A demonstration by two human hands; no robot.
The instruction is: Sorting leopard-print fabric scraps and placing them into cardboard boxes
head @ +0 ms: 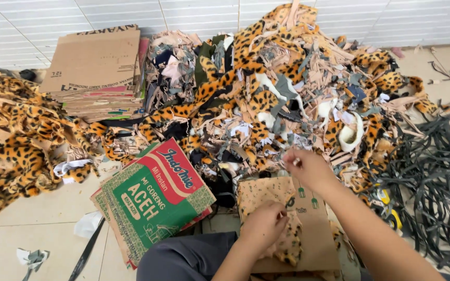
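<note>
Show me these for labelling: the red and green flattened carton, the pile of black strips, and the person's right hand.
Red and green flattened carton (154,200), head view, on its green printed face.
Pile of black strips (436,179), head view, amid the tangle.
Right hand (305,167), head view, on the knuckles.

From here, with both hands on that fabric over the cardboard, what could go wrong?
1. The left hand presses the spotted fabric piece on the brown cardboard sheet, which seems to rest on the lap; it could slide off.
2. The right hand pinches something small and pale; a loose grip might drop it into the scrap pile, where it would be hard to find.
3. The black strips beside the right arm could snag it.
</note>
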